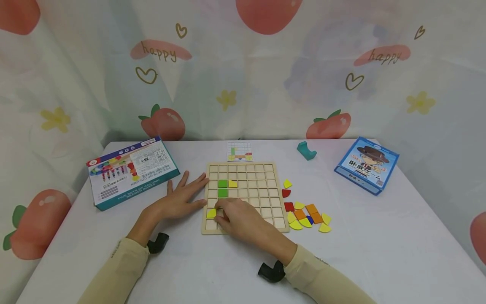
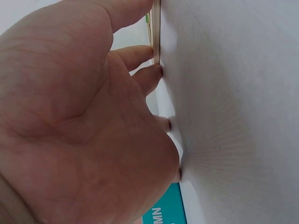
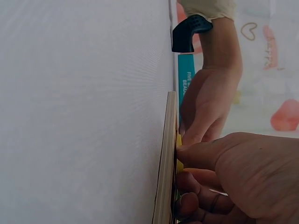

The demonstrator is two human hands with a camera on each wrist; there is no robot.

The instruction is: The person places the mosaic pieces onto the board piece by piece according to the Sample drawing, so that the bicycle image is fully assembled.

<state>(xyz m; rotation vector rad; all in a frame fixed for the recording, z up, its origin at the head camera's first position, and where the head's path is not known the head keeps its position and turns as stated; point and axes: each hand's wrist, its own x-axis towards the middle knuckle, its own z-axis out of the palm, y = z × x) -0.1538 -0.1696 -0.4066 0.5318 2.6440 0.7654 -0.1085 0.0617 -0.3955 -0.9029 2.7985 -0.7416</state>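
A wooden grid board point(image 1: 243, 169) lies on the table, with two green squares point(image 1: 222, 193) and a yellow piece point(image 1: 233, 184) in its cells. At its lower left is another yellow piece point(image 1: 211, 213), which my right hand point(image 1: 243, 219) pinches between thumb and curled index finger. In the right wrist view, yellow point(image 3: 180, 164) shows at the thumb tip, close against the board. My left hand point(image 1: 176, 202) is spread flat beside the board, with thumb and index fingertips at its left edge. The left palm point(image 2: 84, 130) fills much of the left wrist view.
Loose yellow, red, orange and blue pieces point(image 1: 300, 215) lie right of the board. A pattern card point(image 1: 239, 152) sits behind it. The teal-edged box point(image 1: 133, 173) is at left, the blue box point(image 1: 366, 164) at right. A teal curved block point(image 1: 306, 150) stands at the back.
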